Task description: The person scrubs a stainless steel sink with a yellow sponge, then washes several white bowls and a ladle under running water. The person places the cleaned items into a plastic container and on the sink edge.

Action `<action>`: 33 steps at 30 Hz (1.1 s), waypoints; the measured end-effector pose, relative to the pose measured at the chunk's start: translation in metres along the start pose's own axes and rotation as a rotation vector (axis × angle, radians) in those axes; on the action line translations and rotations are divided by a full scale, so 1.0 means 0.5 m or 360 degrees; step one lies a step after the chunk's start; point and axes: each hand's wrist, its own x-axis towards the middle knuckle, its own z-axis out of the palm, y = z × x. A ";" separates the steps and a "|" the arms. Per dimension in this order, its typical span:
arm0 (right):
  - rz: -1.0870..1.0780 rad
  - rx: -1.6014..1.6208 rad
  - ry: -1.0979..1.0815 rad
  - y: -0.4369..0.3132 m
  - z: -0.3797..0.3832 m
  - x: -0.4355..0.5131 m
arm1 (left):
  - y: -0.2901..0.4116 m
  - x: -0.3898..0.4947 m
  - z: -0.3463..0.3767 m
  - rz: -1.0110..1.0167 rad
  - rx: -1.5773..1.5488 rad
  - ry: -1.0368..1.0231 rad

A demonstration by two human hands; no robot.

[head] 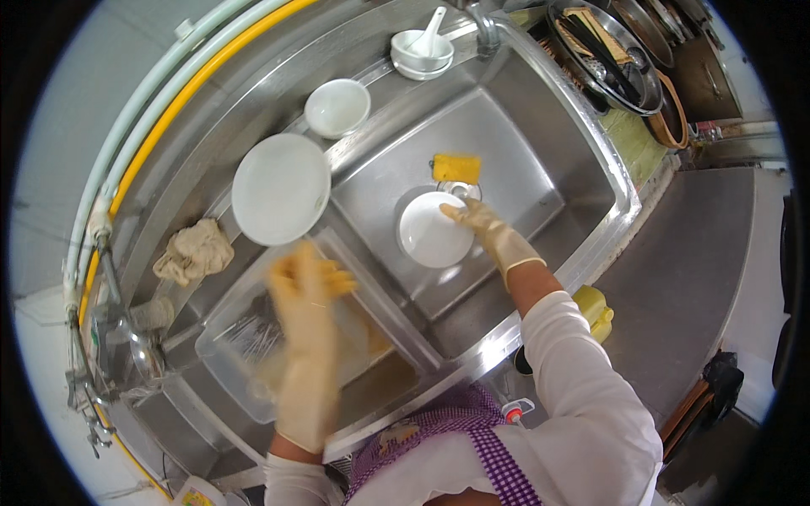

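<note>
Gloved in cream rubber, my right hand (484, 224) grips the right rim of a small white dish (436, 229) in the right basin of a steel sink (405, 171). A yellow sponge (457, 169), slightly blurred, appears just beyond that dish beside the drain (461, 190). My left hand (308, 294), also gloved, is blurred over the left basin. Its fingers look apart and no object shows in them. Beneath it is a clear plastic tub (231, 379) with water and thin pale items, partly covered by the forearm.
Along the back ledge stand a large white plate (281, 190), a white bowl (337, 107) and stacked bowls (421, 54) with a spoon. A crumpled cloth (195, 252) lies left, near a faucet (142, 348). Metal basins of utensils (604, 54) stand back right; a yellow jug (593, 310) is nearer.
</note>
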 end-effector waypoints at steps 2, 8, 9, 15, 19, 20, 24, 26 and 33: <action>-0.0019 0.0032 -0.0128 -0.006 -0.008 0.015 | -0.066 -0.022 0.110 -0.0227 0.0159 -0.0180; -0.0102 0.0134 -0.0179 -0.012 -0.028 -0.017 | -0.289 0.181 0.335 -0.1191 0.0237 -0.0217; -0.0100 0.0207 -0.0078 -0.011 -0.025 -0.025 | -0.322 0.195 0.342 -0.1211 0.0275 -0.0209; 0.0058 0.1019 -0.0038 -0.010 0.012 -0.047 | -0.319 0.180 0.349 -0.1141 0.0416 -0.0263; -0.0088 0.1085 0.0196 -0.045 -0.023 -0.127 | -0.159 0.103 0.318 -0.1053 0.0247 -0.0488; -0.0142 0.1029 0.0234 -0.067 -0.039 -0.161 | -0.123 0.072 0.309 -0.0987 0.0143 -0.0507; -0.0402 0.0676 0.0151 -0.184 -0.052 -0.332 | -0.041 -0.033 0.215 -0.0883 -0.0547 -0.0780; -0.0722 0.0684 0.0018 -0.238 -0.021 -0.420 | -0.031 -0.062 0.137 -0.0662 -0.0899 -0.0860; -0.0723 0.0370 -0.0203 -0.340 0.270 -0.576 | -0.110 -0.108 -0.159 -0.0385 -0.1517 -0.0350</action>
